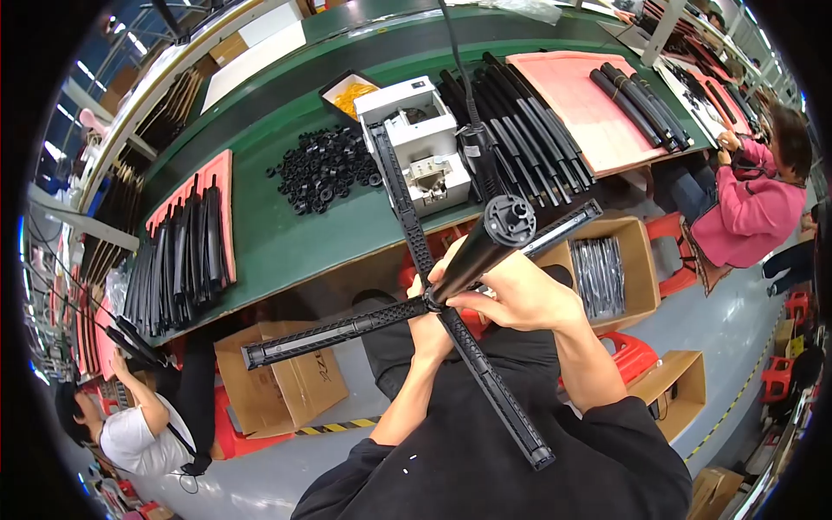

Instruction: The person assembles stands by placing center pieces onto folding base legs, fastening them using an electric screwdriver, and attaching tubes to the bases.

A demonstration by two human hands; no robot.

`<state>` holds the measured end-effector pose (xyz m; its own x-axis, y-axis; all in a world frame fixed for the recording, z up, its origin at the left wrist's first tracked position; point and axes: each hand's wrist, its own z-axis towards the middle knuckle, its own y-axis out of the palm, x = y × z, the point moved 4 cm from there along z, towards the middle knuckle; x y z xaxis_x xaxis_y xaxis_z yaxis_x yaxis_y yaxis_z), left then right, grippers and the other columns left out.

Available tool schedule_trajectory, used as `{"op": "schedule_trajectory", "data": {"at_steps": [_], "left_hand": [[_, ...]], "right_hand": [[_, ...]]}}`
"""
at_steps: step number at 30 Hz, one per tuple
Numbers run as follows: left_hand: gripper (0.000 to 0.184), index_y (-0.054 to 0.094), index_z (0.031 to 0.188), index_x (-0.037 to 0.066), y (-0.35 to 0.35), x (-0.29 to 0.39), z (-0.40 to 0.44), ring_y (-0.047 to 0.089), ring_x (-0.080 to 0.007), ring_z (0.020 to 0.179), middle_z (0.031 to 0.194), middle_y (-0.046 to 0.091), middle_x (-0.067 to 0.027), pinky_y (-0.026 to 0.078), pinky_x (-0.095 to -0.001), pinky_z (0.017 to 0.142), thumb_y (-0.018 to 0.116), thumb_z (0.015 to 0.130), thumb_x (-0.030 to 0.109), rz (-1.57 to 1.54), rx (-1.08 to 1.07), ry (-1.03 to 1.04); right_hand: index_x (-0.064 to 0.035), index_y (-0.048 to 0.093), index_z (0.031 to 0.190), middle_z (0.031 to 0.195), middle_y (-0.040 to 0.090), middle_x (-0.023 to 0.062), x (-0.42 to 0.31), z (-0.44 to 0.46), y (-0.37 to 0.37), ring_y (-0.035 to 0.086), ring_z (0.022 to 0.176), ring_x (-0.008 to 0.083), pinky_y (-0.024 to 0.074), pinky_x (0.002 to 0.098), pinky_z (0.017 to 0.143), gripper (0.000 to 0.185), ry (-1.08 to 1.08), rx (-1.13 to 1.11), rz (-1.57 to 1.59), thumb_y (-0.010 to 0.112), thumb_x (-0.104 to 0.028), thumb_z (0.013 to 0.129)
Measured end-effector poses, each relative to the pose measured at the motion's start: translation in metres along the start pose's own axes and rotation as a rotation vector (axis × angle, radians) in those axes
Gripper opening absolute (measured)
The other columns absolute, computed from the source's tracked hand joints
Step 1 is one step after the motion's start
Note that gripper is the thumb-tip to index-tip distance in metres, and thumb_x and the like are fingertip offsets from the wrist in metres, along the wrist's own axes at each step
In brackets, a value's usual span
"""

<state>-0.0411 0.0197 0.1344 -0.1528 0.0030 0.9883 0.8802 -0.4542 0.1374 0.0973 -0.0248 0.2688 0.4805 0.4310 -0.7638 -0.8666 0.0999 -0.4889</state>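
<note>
Both my hands hold a black stand (472, 258) over my lap. Its thick tube tilts up toward the table, and several ribbed legs spread out from a hub at its lower end. My left hand (428, 334) is closed around the hub from below, its fingers partly hidden behind the legs. My right hand (533, 293) wraps the tube just above the hub, thumb near the joint. Beyond the tube's round end hangs a black electric screwdriver (478, 156) on a cable. Behind one leg stands a white screw feeder (446, 178).
Small black parts (322, 169) lie heaped on the green table (264, 247). Black tubes (537, 143) and folded stands (178, 256) lie on either side. Cardboard boxes (290, 381) (637, 277) flank me below the edge. Co-workers sit at left (143, 433) and right (754, 217).
</note>
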Motion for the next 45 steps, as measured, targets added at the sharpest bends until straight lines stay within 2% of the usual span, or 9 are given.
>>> {"op": "schedule_trajectory", "data": {"at_steps": [11,16,20,26,30,31,35,40,45], "left_hand": [[0.045,0.060,0.125,0.003,0.000,0.005,0.000,0.070,-0.0216,0.101,0.114,0.072,-0.0121,0.054,-0.0320,0.089,0.077,0.084,0.003,-0.073,0.049,0.022],[0.059,0.057,0.138,0.001,0.005,0.019,-0.004,0.068,-0.0235,0.108,0.122,0.070,-0.0137,0.052,-0.0332,0.095,0.079,0.084,0.003,0.040,0.018,0.019],[0.045,0.059,0.125,0.002,-0.003,0.004,-0.001,0.070,-0.0212,0.100,0.112,0.072,-0.0117,0.054,-0.0314,0.090,0.077,0.084,0.001,0.070,0.015,0.018],[0.046,0.059,0.122,0.002,-0.005,-0.002,-0.004,0.069,-0.0208,0.096,0.108,0.072,-0.0106,0.054,-0.0311,0.087,0.079,0.081,0.000,-0.056,0.100,0.062],[0.064,0.054,0.141,0.001,0.000,0.002,-0.004,0.067,-0.0228,0.109,0.127,0.067,-0.0136,0.054,-0.0330,0.094,0.081,0.083,0.003,-0.061,-0.004,-0.039],[0.064,0.054,0.141,0.001,0.002,0.006,-0.002,0.067,-0.0228,0.109,0.127,0.067,-0.0136,0.054,-0.0330,0.094,0.081,0.083,0.003,-0.062,-0.003,-0.036],[0.045,0.060,0.118,0.002,0.008,0.026,0.005,0.066,-0.0205,0.088,0.103,0.069,-0.0095,0.053,-0.0326,0.083,0.080,0.078,0.002,-0.134,0.019,0.031],[0.042,0.060,0.114,0.003,-0.004,-0.008,-0.001,0.064,-0.0208,0.085,0.098,0.066,-0.0092,0.052,-0.0331,0.080,0.081,0.077,0.003,0.054,0.054,0.018],[0.040,0.059,0.110,0.003,0.000,-0.003,0.000,0.062,-0.0213,0.084,0.096,0.063,-0.0093,0.051,-0.0329,0.077,0.082,0.076,0.004,0.028,-0.009,-0.006]], "right_hand": [[-0.0048,0.064,0.101,0.102,0.064,0.0111,-0.001,0.003,-0.002,0.059,0.096,0.0291,0.0460,0.0413,0.092,0.020,-0.082,-0.018,-0.161,0.072,-0.013,0.086],[-0.0036,0.063,0.100,0.098,0.064,0.0113,0.013,0.006,-0.008,0.059,0.093,0.0300,0.0473,0.0414,0.089,0.020,0.236,-0.171,0.065,0.072,-0.014,0.086],[-0.0032,0.063,0.101,0.099,0.066,0.0116,0.013,0.002,-0.001,0.060,0.092,0.0313,0.0464,0.0414,0.090,0.020,0.119,-0.074,0.051,0.072,-0.015,0.087],[-0.0036,0.065,0.105,0.100,0.066,0.0114,-0.002,0.000,0.004,0.061,0.092,0.0312,0.0456,0.0402,0.093,0.022,-0.157,0.024,-0.232,0.072,-0.015,0.087],[-0.0043,0.065,0.108,0.104,0.066,0.0103,0.016,0.000,-0.001,0.062,0.093,0.0305,0.0443,0.0395,0.097,0.025,0.216,-0.137,0.113,0.072,-0.016,0.087],[-0.0043,0.065,0.108,0.104,0.066,0.0103,0.016,0.000,0.000,0.062,0.093,0.0305,0.0443,0.0395,0.097,0.025,0.214,-0.137,0.111,0.072,-0.016,0.087],[-0.0037,0.066,0.112,0.105,0.065,0.0104,-0.001,-0.002,0.004,0.061,0.091,0.0284,0.0457,0.0376,0.094,0.031,-0.114,0.067,-0.230,0.076,-0.013,0.084],[-0.0024,0.067,0.114,0.110,0.066,0.0123,-0.051,0.006,-0.043,0.059,0.093,0.0264,0.0471,0.0363,0.089,0.037,0.119,0.379,0.134,0.080,-0.011,0.081],[0.0008,0.068,0.116,0.106,0.073,0.0137,-0.042,0.001,-0.046,0.064,0.097,0.0247,0.0502,0.0353,0.089,0.041,0.030,0.398,-0.026,0.080,-0.009,0.078]]}}
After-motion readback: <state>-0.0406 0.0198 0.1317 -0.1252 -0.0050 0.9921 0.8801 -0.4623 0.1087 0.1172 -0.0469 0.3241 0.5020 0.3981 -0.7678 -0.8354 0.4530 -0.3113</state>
